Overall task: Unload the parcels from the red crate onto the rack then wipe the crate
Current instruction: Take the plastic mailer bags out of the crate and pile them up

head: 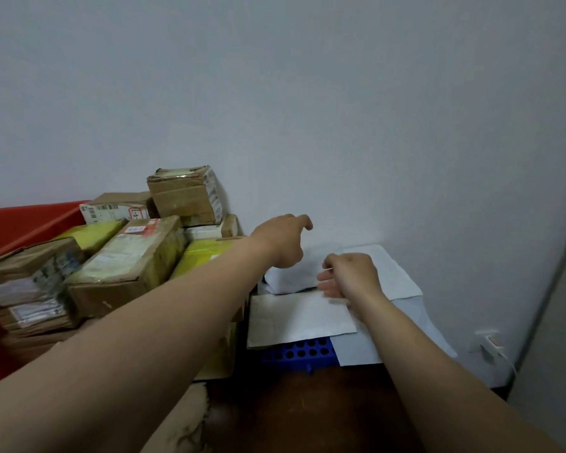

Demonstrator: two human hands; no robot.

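Note:
The red crate [20, 223] stands at the left, piled with taped cardboard parcels [125, 263] and yellow bags [206, 253]. To its right, against the wall, a white soft parcel [291, 277] lies on flat white mailers [301, 317]. My left hand [281, 240] hovers just above that soft parcel's left end with its fingers loosely curled, and it holds nothing. My right hand [350, 276] is at the parcel's right end and pinches its edge between the thumb on top and the blurred fingers below.
A blue perforated surface [298, 354] shows under the mailers. One small cardboard box [187, 194] tops the crate's pile by the wall. A wall socket with a white plug [486, 344] sits low at the right. Dark brown floor lies below.

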